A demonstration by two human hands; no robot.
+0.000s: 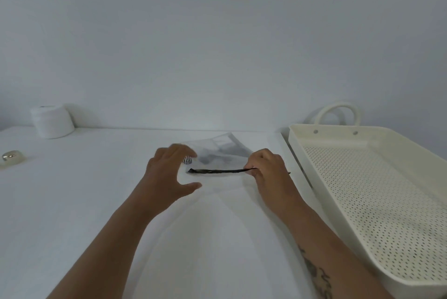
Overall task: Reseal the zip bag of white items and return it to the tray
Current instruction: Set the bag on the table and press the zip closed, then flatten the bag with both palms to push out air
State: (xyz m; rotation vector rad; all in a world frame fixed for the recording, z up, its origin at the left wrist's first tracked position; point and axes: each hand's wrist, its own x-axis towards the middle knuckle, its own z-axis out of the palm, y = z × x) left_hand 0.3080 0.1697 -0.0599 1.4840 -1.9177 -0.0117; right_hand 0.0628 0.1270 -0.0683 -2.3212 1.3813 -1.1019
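A translucent zip bag (219, 153) with a black zip strip (220, 171) lies on the white table, between my two hands. Its contents look pale and blurred; a small striped label shows at its left end. My right hand (267, 168) pinches the right end of the black strip. My left hand (169, 173) hovers over the bag's left end with thumb and fingers spread, holding nothing. The cream perforated tray (338, 139) stands to the right of the bag, with nothing in it.
A white cylindrical container (52, 121) stands at the back left by the wall. A small shiny round object (11, 155) lies near the left edge. The tray has a looped handle (338, 111) at its far end.
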